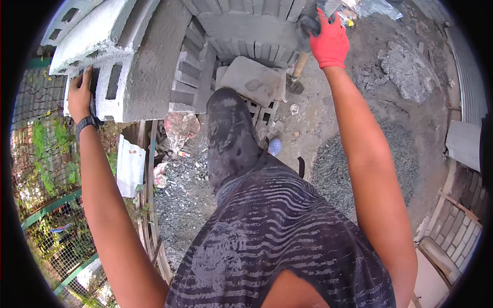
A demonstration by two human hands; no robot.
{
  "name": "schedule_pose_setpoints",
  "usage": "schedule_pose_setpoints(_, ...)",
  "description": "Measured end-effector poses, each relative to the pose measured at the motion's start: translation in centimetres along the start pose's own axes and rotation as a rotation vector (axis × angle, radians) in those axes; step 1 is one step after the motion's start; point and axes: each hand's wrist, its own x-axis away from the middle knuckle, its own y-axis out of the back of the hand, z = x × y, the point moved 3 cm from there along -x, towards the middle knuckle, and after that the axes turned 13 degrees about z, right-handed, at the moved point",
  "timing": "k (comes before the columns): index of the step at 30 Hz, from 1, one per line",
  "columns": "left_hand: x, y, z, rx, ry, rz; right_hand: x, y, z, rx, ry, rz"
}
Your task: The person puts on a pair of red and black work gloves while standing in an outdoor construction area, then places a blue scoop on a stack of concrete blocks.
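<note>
Apparently touching the hollow concrete block (141, 82) at upper left with the bare left hand (80, 97), at its open end, beneath another block (97, 36); with the red-gloved right hand (330, 40) beside the stacked blocks (251, 29), near a wooden handle (301, 64). Impossible to tell whether pinching or spread on either side.

Matt, Dusty, Mostly Rough

Dry, matt and sandy-grained across the hollow concrete block (154, 66) at left, paler and rougher on its holed face. Looking like knit cloth in the red glove (333, 45), without shine, darkened and coated-looking in part. Wooden-looking and fairly smooth along the short handle (302, 64). Soft, wrinkled and cloth-made in the striped shirt (277, 226); dull and dust-smeared on the dark trousers (228, 138). Loose and coarse in the gravel heap (328, 167). Thin, creased and faintly glossy on the plastic sheet (380, 7). Ridged and metallic-looking on the corrugated panel (465, 77).
</note>
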Motion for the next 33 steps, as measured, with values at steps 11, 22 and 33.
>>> schedule_pose_setpoints(11, 0.5, 0.2, -1.4, -0.052, -0.002, -0.036, 0.0, 0.5, -0.1, 0.007, -0.005, 0.01)
schedule_pose_setpoints(22, 1.0, 0.2, -1.3, -0.076, 0.019, -0.066, 2.7, 1.4, -1.6, -0.147, 0.02, -0.019)
schedule_pose_setpoints(33, 0.4, -0.4, -1.6, -0.1, 0.001, -0.047, 0.7, 4.5, -12.3, -0.076, -0.352, 0.442)
